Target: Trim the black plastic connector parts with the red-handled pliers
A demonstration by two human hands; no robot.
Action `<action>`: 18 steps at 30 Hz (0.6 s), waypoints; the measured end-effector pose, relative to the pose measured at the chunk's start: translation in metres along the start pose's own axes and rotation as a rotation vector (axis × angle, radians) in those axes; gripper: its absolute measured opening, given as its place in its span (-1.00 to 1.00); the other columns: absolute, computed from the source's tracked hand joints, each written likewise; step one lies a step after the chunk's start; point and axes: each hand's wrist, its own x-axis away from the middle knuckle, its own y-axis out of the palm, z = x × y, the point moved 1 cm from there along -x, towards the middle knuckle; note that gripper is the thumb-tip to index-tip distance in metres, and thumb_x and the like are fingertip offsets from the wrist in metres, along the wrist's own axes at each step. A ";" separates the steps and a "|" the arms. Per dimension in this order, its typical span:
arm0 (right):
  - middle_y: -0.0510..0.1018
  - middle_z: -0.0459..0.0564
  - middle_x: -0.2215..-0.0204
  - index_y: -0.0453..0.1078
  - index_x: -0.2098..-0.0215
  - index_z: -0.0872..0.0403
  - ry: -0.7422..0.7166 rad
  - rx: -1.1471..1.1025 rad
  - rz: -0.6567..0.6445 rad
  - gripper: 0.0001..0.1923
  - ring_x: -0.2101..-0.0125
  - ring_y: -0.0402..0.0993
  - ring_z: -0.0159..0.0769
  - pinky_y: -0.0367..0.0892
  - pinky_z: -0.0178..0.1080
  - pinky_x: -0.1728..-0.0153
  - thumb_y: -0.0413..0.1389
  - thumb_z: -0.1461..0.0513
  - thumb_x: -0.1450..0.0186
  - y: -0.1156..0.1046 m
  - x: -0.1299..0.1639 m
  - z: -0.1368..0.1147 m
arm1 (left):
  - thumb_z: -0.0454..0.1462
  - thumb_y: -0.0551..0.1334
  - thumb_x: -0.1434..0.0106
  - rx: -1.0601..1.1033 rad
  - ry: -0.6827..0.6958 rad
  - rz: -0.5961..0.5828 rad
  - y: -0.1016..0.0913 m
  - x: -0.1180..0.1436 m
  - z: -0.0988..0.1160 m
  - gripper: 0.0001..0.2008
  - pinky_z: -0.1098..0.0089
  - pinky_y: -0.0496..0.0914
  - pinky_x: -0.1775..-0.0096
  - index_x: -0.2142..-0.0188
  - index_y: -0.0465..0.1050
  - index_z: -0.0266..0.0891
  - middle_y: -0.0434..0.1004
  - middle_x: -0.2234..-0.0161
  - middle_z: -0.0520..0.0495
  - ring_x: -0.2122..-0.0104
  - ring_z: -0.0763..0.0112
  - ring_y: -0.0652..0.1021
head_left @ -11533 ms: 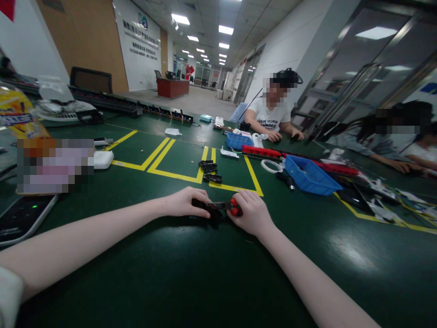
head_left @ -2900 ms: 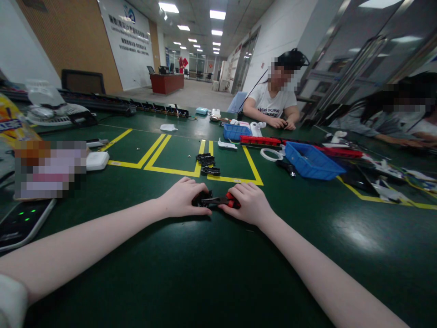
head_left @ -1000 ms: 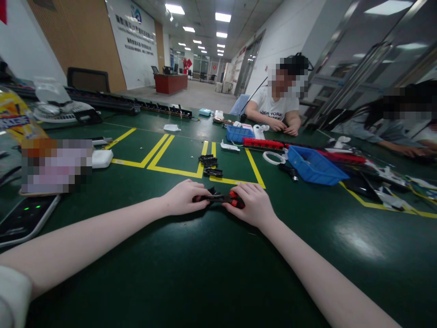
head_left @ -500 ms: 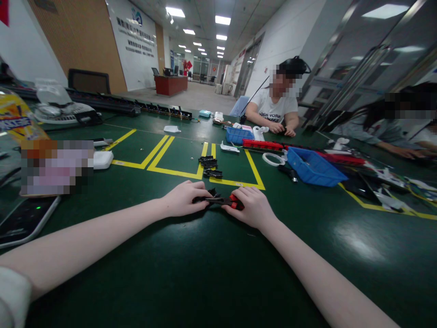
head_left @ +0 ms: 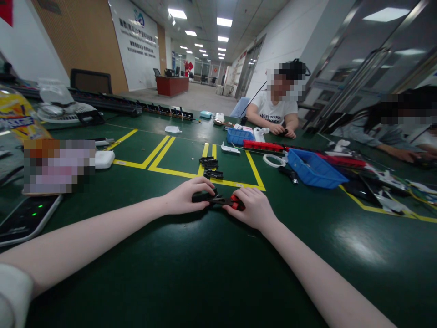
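Observation:
My left hand [head_left: 184,197] is closed on a small black plastic part [head_left: 201,197] that rests on the green table [head_left: 211,273]. My right hand [head_left: 252,208] grips the red handles of a pair of pliers [head_left: 229,202]. The pliers' dark jaws point left and meet the black part between my two hands. Just beyond my hands, a few more black parts [head_left: 210,166] lie at the yellow tape lines [head_left: 177,173].
A blue bin [head_left: 312,171], a white ring [head_left: 273,160] and a red strip [head_left: 262,146] lie to the right. A second blue bin [head_left: 239,135] sits farther back. A charging device [head_left: 23,218], a white box [head_left: 104,159] and a fan [head_left: 64,111] are on the left. Other people sit at the far and right sides.
My hands stayed together on the black part and the pliers, shifting only slightly. The person across the table moved their hands a little.

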 end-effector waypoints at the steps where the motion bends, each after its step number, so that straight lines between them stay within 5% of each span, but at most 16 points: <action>1: 0.54 0.04 0.39 0.37 0.37 0.09 0.000 0.002 0.002 -0.65 0.37 0.44 -0.21 0.19 -0.21 0.34 0.13 -0.04 -0.25 0.000 0.000 0.000 | -0.32 0.24 -0.25 0.027 0.011 -0.009 0.000 0.000 0.000 -0.80 0.17 0.37 -0.05 0.11 0.45 -0.22 0.44 0.01 -0.17 0.00 0.25 0.47; 8: 0.53 0.03 0.40 0.36 0.39 0.07 -0.006 0.000 0.016 -0.67 0.37 0.44 -0.22 0.17 -0.22 0.35 0.13 -0.04 -0.25 0.001 0.000 0.000 | -0.28 0.24 -0.27 -0.005 0.057 -0.051 -0.003 0.000 -0.004 -0.84 0.18 0.39 -0.03 0.15 0.48 -0.23 0.52 0.06 -0.18 0.02 0.24 0.51; 14: 0.53 0.04 0.39 0.36 0.38 0.08 0.011 -0.009 0.009 -0.65 0.36 0.43 -0.21 0.19 -0.21 0.34 0.11 -0.05 -0.26 0.000 0.000 0.001 | -0.20 0.34 -0.20 -0.192 0.104 -0.133 -0.007 0.002 -0.006 -0.53 0.08 0.30 -0.13 -0.10 0.36 -0.17 0.46 -0.08 -0.20 -0.11 0.11 0.43; 18: 0.53 0.04 0.38 0.36 0.36 0.09 0.014 -0.009 -0.016 -0.65 0.37 0.43 -0.22 0.19 -0.22 0.34 0.13 -0.05 -0.25 -0.001 0.000 0.000 | -0.25 0.30 -0.24 -0.202 0.158 -0.176 -0.005 0.002 -0.006 -0.53 0.08 0.23 -0.21 -0.14 0.33 -0.16 0.40 -0.15 -0.16 -0.22 0.16 0.32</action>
